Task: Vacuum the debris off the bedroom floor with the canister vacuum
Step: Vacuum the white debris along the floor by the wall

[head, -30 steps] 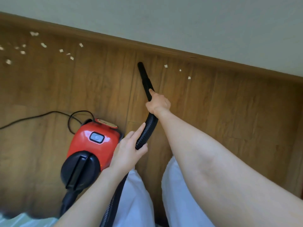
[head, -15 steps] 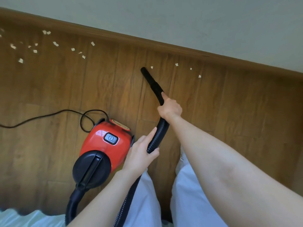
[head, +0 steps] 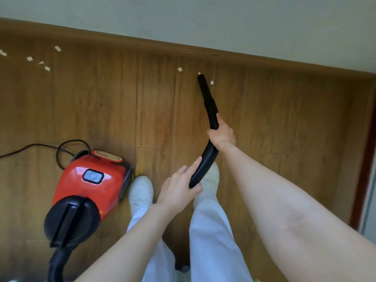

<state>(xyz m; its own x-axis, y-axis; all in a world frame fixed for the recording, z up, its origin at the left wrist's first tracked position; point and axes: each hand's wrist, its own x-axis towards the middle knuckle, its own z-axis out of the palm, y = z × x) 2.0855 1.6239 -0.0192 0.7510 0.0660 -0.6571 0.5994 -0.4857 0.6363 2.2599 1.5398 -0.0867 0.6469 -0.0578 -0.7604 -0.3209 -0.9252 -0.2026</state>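
My red vacuum [head: 89,184] sits on the wooden floor [head: 101,108], left of the hose [head: 205,159]. My right hand [head: 222,135] grips the hose; my left hand [head: 179,188] holds it lower. Paper scraps [head: 212,82] lie touching the nozzle [head: 203,84].
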